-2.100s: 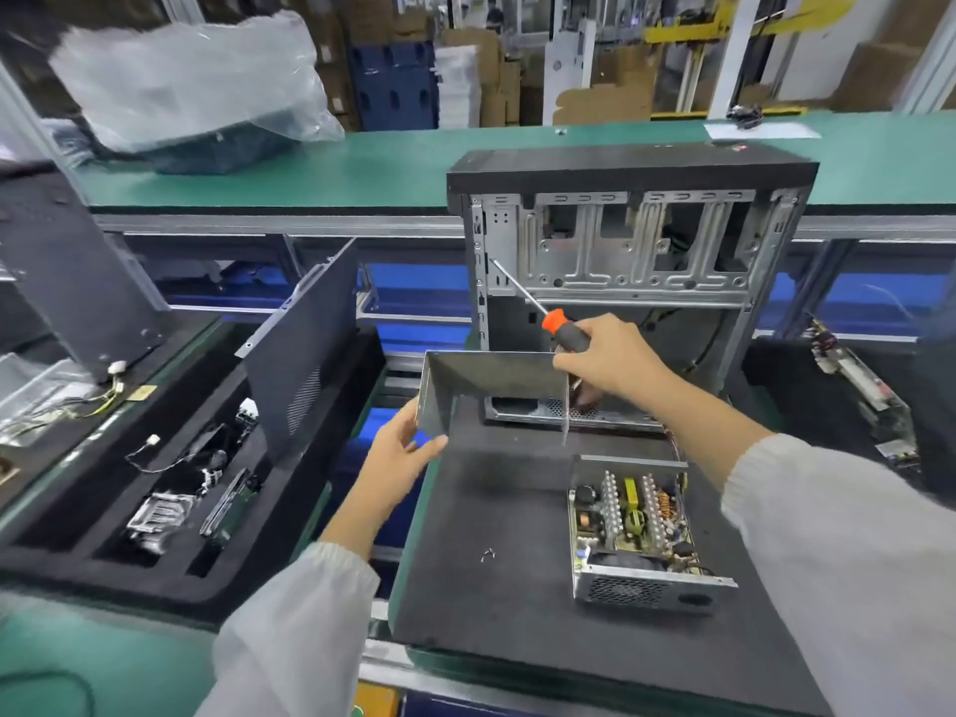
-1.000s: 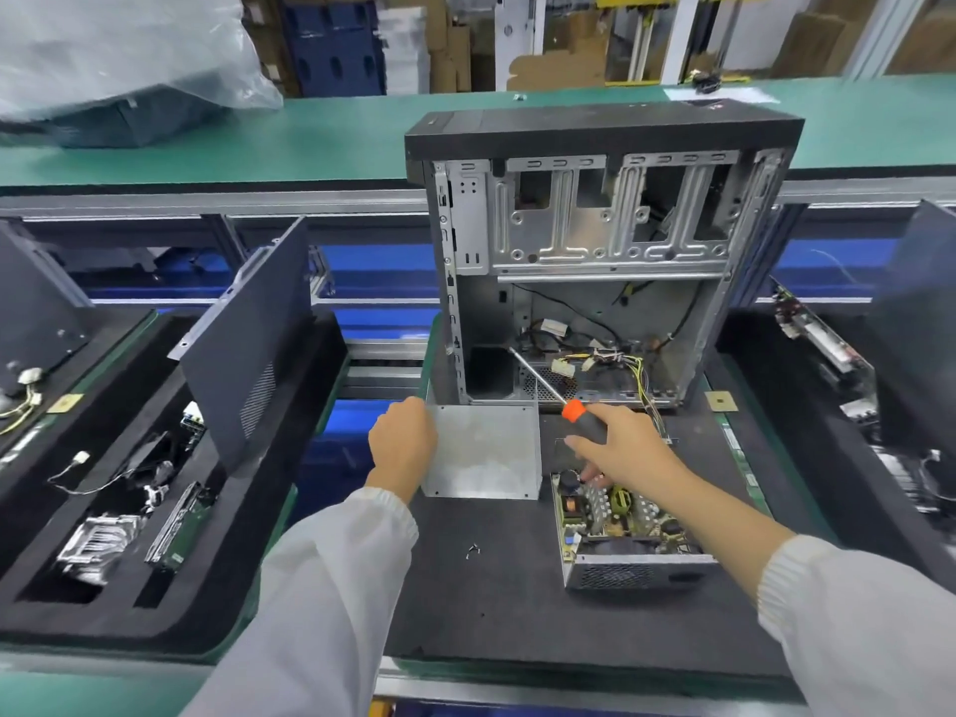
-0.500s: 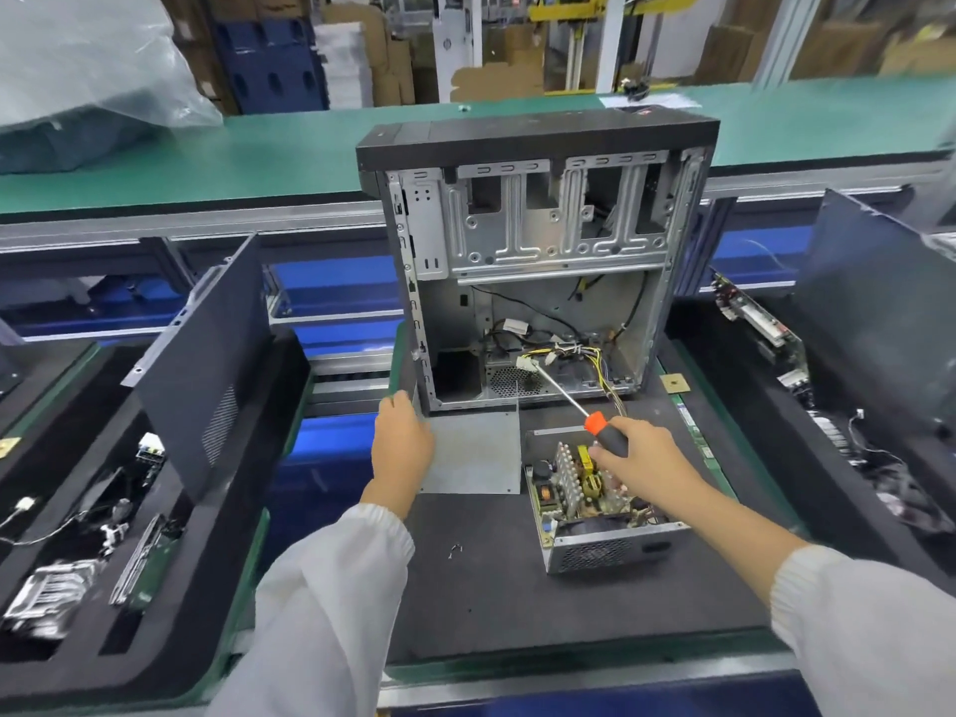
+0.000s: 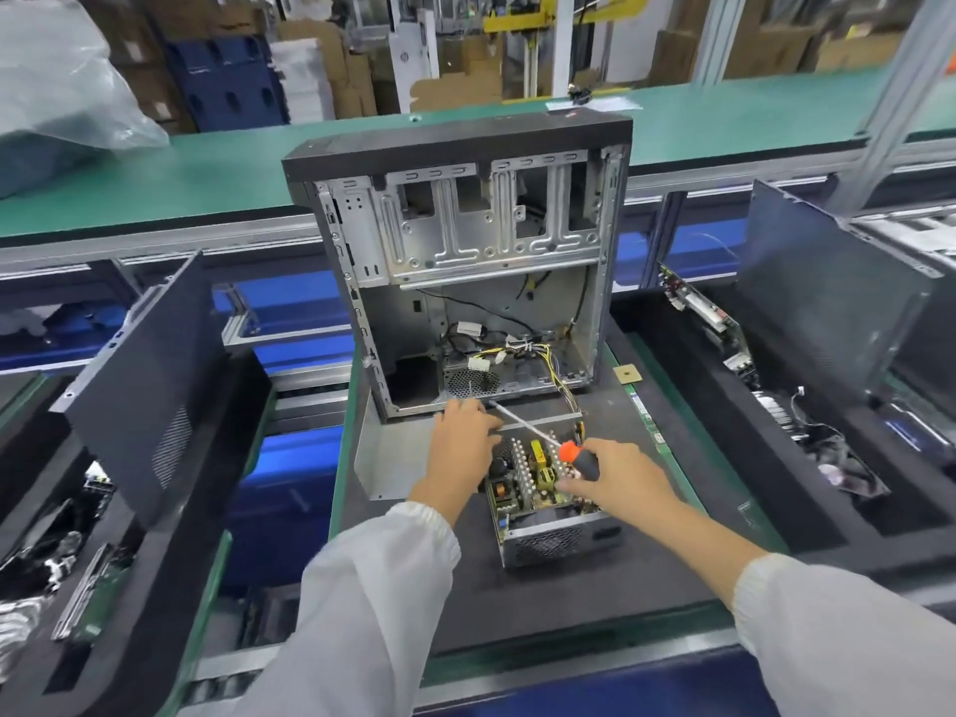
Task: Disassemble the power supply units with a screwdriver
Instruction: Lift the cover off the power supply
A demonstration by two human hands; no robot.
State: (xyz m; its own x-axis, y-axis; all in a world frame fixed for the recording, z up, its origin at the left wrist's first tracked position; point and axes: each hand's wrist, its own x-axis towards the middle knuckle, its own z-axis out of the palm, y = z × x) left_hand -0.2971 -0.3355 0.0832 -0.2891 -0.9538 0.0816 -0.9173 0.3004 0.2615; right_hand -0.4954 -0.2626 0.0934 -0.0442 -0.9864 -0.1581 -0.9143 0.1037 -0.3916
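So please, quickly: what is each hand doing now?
Left hand: open, fingers spread over the power supply unit.
Right hand: grips the screwdriver.

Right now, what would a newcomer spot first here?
The open computer case standing upright mid-bench, wires spilling from its bottom. In front of it, the opened power supply on the black mat, the right hand holding an orange-collared screwdriver over it, the left hand at its far-left corner.
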